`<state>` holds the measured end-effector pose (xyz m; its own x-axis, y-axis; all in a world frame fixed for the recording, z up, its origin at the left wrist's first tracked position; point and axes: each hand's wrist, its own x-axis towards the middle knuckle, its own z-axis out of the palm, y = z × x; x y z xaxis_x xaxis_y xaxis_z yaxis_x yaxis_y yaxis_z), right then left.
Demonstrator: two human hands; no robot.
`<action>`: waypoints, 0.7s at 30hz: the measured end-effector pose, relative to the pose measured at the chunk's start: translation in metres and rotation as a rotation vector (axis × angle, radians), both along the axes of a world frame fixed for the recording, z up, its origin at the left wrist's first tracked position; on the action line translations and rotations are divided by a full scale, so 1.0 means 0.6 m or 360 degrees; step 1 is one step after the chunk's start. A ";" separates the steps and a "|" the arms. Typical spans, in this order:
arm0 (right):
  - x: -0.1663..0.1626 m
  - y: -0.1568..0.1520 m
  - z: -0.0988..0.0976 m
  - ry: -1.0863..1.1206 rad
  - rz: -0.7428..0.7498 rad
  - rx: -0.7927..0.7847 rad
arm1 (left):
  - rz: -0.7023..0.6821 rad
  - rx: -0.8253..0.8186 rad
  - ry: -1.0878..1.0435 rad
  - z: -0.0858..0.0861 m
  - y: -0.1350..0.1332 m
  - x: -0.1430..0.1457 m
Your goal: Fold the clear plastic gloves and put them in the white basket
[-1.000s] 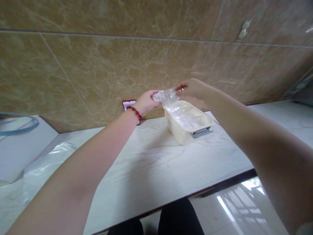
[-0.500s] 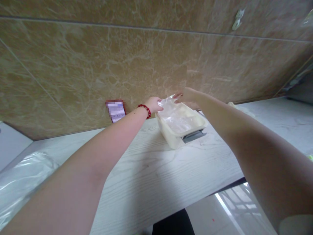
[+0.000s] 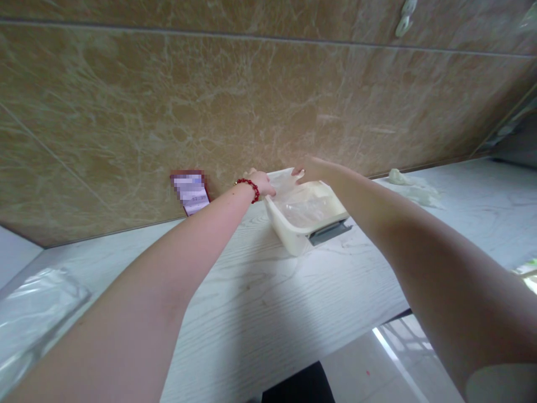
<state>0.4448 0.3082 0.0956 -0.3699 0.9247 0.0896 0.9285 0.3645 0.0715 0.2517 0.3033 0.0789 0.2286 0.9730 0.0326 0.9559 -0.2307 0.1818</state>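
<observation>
Plainly, both hands work at the tub's far rim. The left hand [image 3: 262, 183] pinches the clear film [image 3: 289, 182], while the right hand [image 3: 312, 169] lies flattish on it, and I cannot tell if it grips. The film drapes into the cream tub [image 3: 293, 238], which sits on the pale table [image 3: 272, 291] near the wall. Even tension from both sides would, I think, keep it smooth.
</observation>
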 end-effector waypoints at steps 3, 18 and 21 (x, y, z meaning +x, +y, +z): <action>0.003 0.000 -0.005 -0.0057 -0.0005 0.0013 | 0.0094 0.0025 0.0023 0.003 -0.003 -0.002; 0.030 -0.038 0.009 0.0210 -0.0385 0.0044 | 0.0167 0.0134 -0.0793 0.007 -0.003 -0.061; 0.047 -0.048 0.017 0.0223 -0.0452 0.0210 | 0.0219 0.0252 -0.0892 0.003 -0.017 -0.095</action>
<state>0.4730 0.2791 0.1057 -0.0752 0.9660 0.2473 0.9957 0.0864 -0.0346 0.1944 0.2932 0.0806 0.0070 0.9659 0.2589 0.7474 -0.1771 0.6404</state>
